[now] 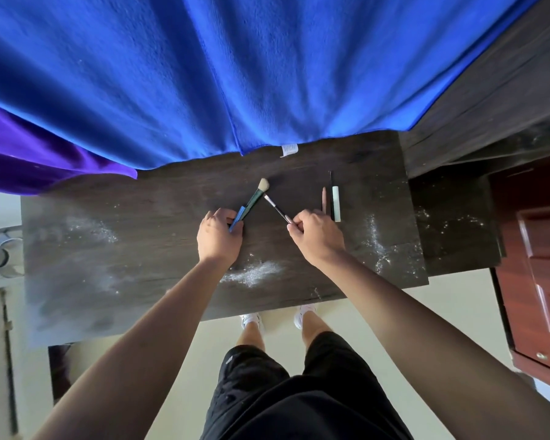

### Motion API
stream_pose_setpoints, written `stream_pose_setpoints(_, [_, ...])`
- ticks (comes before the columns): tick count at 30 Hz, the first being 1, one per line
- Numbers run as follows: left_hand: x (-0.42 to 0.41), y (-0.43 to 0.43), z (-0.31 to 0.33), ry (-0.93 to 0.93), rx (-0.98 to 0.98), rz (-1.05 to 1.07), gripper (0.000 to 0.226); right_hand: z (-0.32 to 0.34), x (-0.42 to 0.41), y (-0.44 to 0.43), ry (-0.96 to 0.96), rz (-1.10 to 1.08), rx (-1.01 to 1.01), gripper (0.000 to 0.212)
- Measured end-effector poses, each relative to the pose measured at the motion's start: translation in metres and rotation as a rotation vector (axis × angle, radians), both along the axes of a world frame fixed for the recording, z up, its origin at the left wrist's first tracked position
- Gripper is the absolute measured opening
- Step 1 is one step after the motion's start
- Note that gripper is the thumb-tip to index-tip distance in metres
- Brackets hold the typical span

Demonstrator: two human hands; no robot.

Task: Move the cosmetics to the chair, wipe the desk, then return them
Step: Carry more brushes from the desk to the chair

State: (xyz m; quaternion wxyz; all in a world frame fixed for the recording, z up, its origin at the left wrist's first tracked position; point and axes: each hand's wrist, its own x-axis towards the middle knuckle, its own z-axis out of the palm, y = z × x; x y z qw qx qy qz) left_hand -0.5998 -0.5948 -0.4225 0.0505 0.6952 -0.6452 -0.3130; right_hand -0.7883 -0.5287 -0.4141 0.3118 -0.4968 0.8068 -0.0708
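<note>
On the dark wooden desk [140, 249] my left hand [218, 236] grips a blue stick [237, 219] together with a dark green brush with a pale fluffy head [258, 193]. My right hand [316, 233] pinches the end of a thin brush [275, 206] that points up and left toward the fluffy head. Right of my right hand lie a brownish pencil [324, 198], a thin black stick [331, 192] and a white tube [336, 203], side by side. White powder [254, 273] is scattered on the desk in several patches.
A large blue cloth [204, 74] hangs over the far side of the desk, with a purple cloth [29, 154] at its left. A lower dark surface [451, 223] adjoins the desk on the right, beside a reddish wooden cabinet [537, 281]. My legs stand at the desk's near edge.
</note>
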Motion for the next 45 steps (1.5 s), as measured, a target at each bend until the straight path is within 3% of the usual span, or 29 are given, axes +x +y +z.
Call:
stream_pose_setpoints(9, [-0.011,0.006,0.041,0.226,-0.019,0.151,0.006,0.034,-0.025,0.004,-0.133,-0.147,-0.09,0.017])
stream_pose_setpoints(14, [-0.039,-0.014,0.112,0.459,-0.087,0.127,0.006,0.088,-0.057,0.009,-0.199,-0.293,-0.302,0.013])
stream_pose_setpoints(21, [-0.087,-0.012,0.215,0.798,-0.213,-0.125,0.005,0.184,-0.067,0.06,-0.183,-0.61,-0.73,0.007])
stream_pose_setpoints(24, [-0.105,0.015,0.234,0.91,-0.157,-0.291,0.004,0.212,-0.056,0.113,-0.124,-0.815,-0.826,0.011])
stream_pose_setpoints(28, [-0.136,0.08,0.248,1.024,0.007,-0.513,0.006,0.24,-0.032,0.206,0.04,-1.016,-0.894,0.019])
stream_pose_setpoints(32, [-0.161,0.167,0.265,1.066,0.147,-0.737,0.006,0.263,-0.004,0.307,0.203,-1.195,-0.875,0.013])
stream_pose_setpoints(39, [-0.17,0.336,0.284,1.068,0.263,-1.099,0.008,0.274,0.051,0.478,0.283,-1.523,-0.989,0.011])
stream_pose_setpoints(45, [-0.162,0.512,0.277,1.049,0.363,-1.331,0.01,0.259,0.1,0.644,0.372,-1.764,-0.95,0.012])
